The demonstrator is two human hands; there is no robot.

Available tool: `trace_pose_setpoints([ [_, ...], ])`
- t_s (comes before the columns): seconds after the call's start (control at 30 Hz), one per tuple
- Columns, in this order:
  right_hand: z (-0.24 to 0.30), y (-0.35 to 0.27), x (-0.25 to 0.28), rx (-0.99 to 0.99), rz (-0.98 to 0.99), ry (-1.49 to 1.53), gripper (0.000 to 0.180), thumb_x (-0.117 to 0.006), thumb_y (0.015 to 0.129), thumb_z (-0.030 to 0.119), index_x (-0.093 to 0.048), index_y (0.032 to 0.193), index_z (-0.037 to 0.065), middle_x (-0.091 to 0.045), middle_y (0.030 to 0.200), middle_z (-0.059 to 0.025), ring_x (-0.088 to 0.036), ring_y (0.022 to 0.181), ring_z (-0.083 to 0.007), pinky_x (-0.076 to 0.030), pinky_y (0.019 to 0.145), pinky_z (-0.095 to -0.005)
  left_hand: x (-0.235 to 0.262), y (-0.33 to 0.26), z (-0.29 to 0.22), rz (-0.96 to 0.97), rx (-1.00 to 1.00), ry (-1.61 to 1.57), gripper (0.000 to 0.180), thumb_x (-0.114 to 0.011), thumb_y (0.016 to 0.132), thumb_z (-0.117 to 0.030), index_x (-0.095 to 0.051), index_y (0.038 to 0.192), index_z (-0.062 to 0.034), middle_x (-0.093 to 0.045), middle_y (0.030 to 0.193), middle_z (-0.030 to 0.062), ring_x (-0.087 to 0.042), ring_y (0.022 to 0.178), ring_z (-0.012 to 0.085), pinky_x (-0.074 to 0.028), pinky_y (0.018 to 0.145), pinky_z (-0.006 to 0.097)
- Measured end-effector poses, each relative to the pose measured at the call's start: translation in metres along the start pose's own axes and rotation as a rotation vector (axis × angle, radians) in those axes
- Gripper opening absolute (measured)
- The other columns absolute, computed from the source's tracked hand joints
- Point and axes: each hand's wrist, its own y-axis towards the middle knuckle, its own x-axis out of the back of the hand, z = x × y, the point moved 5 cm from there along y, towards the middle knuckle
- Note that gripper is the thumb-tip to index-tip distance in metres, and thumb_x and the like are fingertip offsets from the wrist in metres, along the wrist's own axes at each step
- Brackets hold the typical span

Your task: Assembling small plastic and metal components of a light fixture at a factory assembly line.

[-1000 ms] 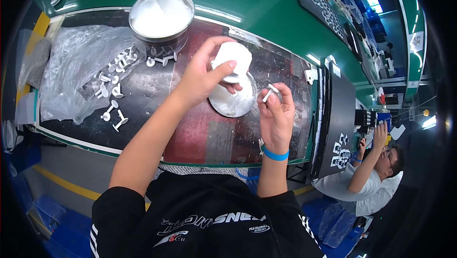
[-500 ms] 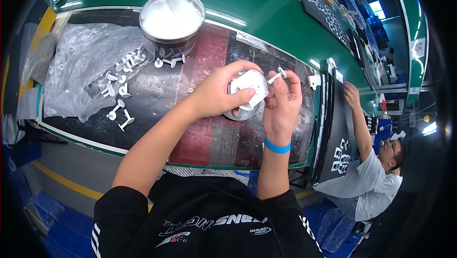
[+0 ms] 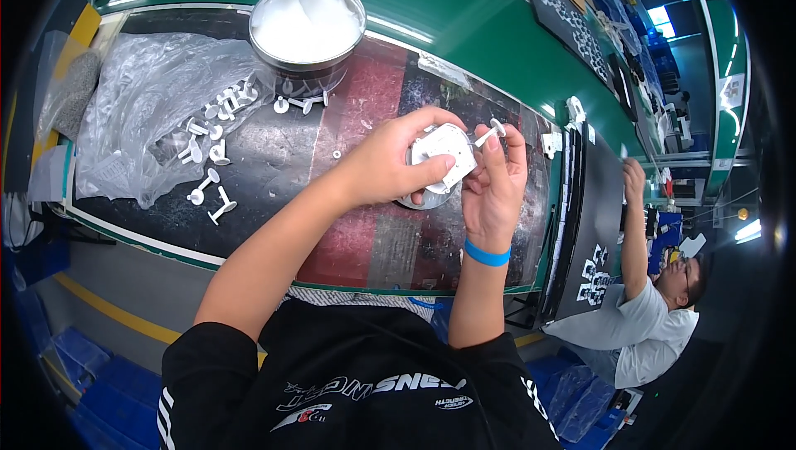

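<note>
The left hand [image 3: 390, 170] grips a white round plastic housing [image 3: 442, 158] above the dark work surface [image 3: 274, 176]. The right hand [image 3: 495, 186] pinches a white peg [image 3: 487, 133] at the housing's upper edge. Keep the housing steady and the peg square to its seat (the seat itself is hidden). Since half a second ago, both hands have shifted slightly right, and the co-worker [image 3: 655, 301] has lowered an arm.

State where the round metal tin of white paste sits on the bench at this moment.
In the head view, the round metal tin sits at the far edge of the dark work mat, left of both hands, beside the clear plastic bag and above the scattered white pegs.
</note>
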Motion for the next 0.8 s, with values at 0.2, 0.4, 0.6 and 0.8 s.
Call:
trace_pose_setpoints([
  [0.2, -0.005, 0.002, 0.001, -0.068, -0.015, 0.044, 0.028, -0.068, 0.092, 0.01, -0.052, 0.115, 0.008, -0.071, 0.1, -0.0096, -0.05, 0.062, -0.0005, -0.032, 0.046, -0.0137, -0.001, -0.001, -0.001, -0.001, 0.021, -0.023, 0.047, -0.065, 0.088, -0.021, -0.05, 0.129, -0.0027, -0.059, 0.107, 0.0093, -0.062, 0.081, 0.0114, -0.055, 0.052, 0.022],
  [0.4, -0.005, 0.002, 0.003, -0.043, 0.007, 0.052, 0.028, -0.068, 0.092, 0.01, -0.052, 0.115, 0.008, -0.07, 0.1, -0.0101, -0.05, 0.062, -0.0007, -0.032, 0.045, -0.0141, -0.002, 0.0, 0.0, 0.004, 0.031, -0.017, 0.047, -0.065, 0.088, -0.021, -0.05, 0.129, -0.0027, -0.058, 0.106, 0.0095, -0.062, 0.076, 0.011, -0.054, 0.05, 0.022],
  [0.6, 0.008, -0.005, -0.001, 0.264, 0.016, -0.165, 0.027, -0.069, 0.09, 0.003, -0.054, 0.112, 0.005, -0.07, 0.1, -0.012, -0.061, 0.073, -0.0068, -0.044, 0.057, -0.0165, -0.003, -0.001, -0.003, -0.003, 0.065, -0.048, 0.046, -0.064, 0.089, -0.021, -0.049, 0.128, -0.0028, -0.06, 0.102, 0.0094, -0.061, 0.06, 0.0094, -0.051, 0.047, 0.02],
  [0.8, 0.028, -0.012, -0.007, 0.552, 0.057, -0.615, 0.025, -0.07, 0.087, -0.004, -0.057, 0.108, 0.002, -0.069, 0.1, -0.0134, -0.069, 0.093, -0.0167, -0.054, 0.076, -0.024, -0.005, -0.001, 0.001, -0.012, 0.069, -0.072, 0.043, -0.065, 0.09, -0.021, -0.05, 0.126, -0.0024, -0.062, 0.093, 0.0082, -0.06, 0.056, 0.0083, -0.05, 0.046, 0.021],
])
